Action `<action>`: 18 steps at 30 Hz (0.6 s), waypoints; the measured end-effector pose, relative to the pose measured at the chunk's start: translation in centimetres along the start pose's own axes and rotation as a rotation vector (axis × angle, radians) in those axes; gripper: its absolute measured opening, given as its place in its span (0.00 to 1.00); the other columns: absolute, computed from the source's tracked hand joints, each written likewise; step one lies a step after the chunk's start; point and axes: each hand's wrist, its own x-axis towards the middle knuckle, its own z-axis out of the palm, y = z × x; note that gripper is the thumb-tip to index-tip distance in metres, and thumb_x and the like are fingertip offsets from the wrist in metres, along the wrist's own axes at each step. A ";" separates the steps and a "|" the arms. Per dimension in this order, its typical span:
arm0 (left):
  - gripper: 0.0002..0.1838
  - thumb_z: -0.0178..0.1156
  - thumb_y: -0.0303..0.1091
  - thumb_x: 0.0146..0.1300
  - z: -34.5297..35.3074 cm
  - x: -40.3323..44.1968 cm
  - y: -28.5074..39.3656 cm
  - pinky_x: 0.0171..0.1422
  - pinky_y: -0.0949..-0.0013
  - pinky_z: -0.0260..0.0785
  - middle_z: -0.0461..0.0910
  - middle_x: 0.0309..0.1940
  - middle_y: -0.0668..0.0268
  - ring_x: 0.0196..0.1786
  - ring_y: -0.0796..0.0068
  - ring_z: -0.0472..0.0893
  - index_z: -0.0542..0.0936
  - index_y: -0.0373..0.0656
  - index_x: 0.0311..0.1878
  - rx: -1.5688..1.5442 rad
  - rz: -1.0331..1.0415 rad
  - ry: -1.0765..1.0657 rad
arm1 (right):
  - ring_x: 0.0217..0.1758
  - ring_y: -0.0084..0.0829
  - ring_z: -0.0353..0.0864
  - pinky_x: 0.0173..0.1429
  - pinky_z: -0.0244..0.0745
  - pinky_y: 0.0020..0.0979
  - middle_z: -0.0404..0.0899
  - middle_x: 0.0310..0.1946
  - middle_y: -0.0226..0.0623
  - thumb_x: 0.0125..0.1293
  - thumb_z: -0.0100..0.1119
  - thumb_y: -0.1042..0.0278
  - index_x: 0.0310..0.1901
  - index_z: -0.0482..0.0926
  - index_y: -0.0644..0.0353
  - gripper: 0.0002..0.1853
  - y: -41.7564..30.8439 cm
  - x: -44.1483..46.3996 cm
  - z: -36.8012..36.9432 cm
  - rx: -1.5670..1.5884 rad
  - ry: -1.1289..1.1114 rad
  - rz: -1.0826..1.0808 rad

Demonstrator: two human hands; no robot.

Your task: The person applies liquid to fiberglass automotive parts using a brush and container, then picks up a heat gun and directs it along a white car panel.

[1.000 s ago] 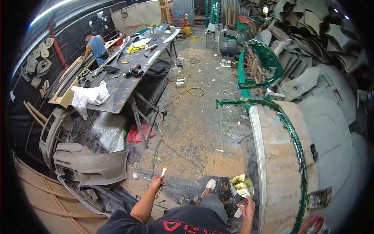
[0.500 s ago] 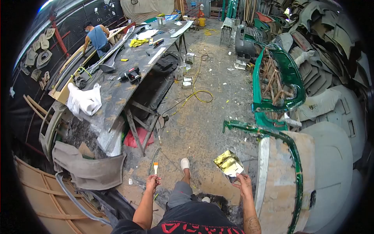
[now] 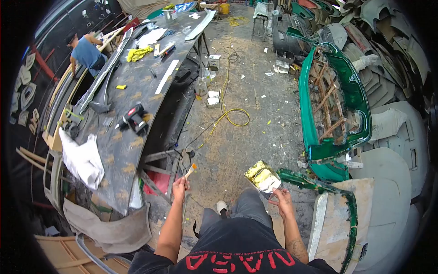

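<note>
My left hand (image 3: 180, 186) is closed around the pale handle of a small paintbrush (image 3: 190, 171). The brush's orange end points up and away from me. On the other side, my right hand (image 3: 282, 201) grips the near edge of an open square metal tin (image 3: 263, 176). Yellowish and silvery inner walls show in the tin; its contents are too bright to make out. Both hands are held out in front of my body, well apart, above the floor.
A long dark table (image 3: 132, 98) on the left carries a power drill (image 3: 132, 118), a yellow cloth (image 3: 139, 54) and a white cloth (image 3: 82, 157). A yellow cable (image 3: 237, 117) lies on the floor. Green moulded parts (image 3: 337, 98) stand at right. A person (image 3: 88, 54) bends behind the table.
I have stepped forward, so the table and green parts come nearer. Brush and tin stay in my hands; the brush now tilts more to the right.
</note>
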 end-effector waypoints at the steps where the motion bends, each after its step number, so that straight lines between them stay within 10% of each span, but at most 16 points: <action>1: 0.14 0.56 0.39 0.65 1.8 2.4 2.1 0.25 0.79 0.65 0.76 0.24 0.71 0.20 0.87 0.68 0.80 0.36 0.42 -0.015 0.014 -0.025 | 0.44 0.29 0.75 0.36 0.81 0.35 0.72 0.42 0.37 0.55 0.67 0.62 0.48 0.62 0.64 0.27 -0.7 2.0 0.8 0.008 -0.001 -0.033; 18: 0.18 0.56 0.41 0.65 32.9 32.9 28.4 0.29 0.79 0.62 0.75 0.23 0.70 0.23 0.85 0.68 0.80 0.33 0.45 0.095 0.175 -0.251 | 0.45 0.29 0.76 0.40 0.77 0.32 0.70 0.47 0.39 0.48 0.73 0.56 0.53 0.62 0.63 0.37 -26.7 41.0 17.4 -0.171 -0.061 -0.006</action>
